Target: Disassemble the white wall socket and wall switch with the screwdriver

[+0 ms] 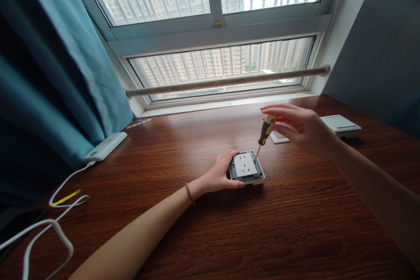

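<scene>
A wall socket (pixel 245 164) with a white face and a dark grey frame lies on the wooden table in a white back box. My left hand (pixel 223 173) grips it from the left, thumb along the near side and fingers at the far side. Over its right edge, my right hand (pixel 295 122) holds a screwdriver (pixel 265 130) with a black and yellow handle by its top end. The screwdriver stands tilted, its thin shaft reaching down to the screw hole at the right of the socket frame. Behind the right hand lies a white frame-like plate (pixel 278 138), partly hidden.
A white switch-like box (pixel 340 125) sits at the right of the brown table (pixel 197 236). On the left are a white power strip or adapter (pixel 105 146), its white cable (pixel 59 227), a yellow strip (pixel 67 197) and a blue curtain (pixel 88 74). A rail (pixel 229 81) crosses the window behind.
</scene>
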A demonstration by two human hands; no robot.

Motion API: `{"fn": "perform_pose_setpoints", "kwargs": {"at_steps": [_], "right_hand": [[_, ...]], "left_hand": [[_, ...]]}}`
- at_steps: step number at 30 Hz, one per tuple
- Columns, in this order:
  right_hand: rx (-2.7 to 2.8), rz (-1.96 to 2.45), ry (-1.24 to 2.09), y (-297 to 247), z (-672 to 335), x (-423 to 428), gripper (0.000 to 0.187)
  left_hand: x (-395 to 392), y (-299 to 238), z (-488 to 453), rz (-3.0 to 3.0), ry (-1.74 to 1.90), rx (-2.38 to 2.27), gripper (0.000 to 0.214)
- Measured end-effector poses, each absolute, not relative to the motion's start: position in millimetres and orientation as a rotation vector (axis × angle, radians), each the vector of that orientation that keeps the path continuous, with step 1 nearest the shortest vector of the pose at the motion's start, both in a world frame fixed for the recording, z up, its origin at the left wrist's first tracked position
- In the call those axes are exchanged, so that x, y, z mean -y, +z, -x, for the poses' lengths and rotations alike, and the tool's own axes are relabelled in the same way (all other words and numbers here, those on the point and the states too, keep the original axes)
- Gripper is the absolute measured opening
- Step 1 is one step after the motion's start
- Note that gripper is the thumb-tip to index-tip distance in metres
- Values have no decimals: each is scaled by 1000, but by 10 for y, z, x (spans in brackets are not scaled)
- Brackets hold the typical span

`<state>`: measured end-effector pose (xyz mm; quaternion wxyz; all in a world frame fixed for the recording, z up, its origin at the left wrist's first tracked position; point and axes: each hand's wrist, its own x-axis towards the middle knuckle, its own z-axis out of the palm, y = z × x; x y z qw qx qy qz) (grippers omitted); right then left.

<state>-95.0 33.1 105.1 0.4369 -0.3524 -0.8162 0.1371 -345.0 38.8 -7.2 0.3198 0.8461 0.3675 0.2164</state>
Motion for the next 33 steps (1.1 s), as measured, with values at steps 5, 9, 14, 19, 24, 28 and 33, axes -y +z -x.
{"fn": "perform_pose_setpoints", "kwargs": {"at_steps": [5,9,14,19,24,28,33], "right_hand": [[1848,953,277,1009,1013,-330,16],[1812,864,589,1024,993,-332,33],[1854,764,643,1031,1027,-313,26],[1795,841,492,960,1057,-344,22],[1816,735,775,998,1040,-297,35],[1834,742,695,990,1064,-284,28],[1827,849,513,952,1073,-320,28]], "left_hand": [[-388,-77,3449,-2221,577,-975,86],[-393,-85,3451,-2226,584,-964,86],[-387,-79,3450,-2226,579,-973,86],[-379,-65,3445,-2222,587,-967,86],[-383,-68,3446,-2223,590,-960,86],[-382,-63,3445,-2225,578,-961,85],[-381,-63,3445,-2223,583,-962,85]]}}
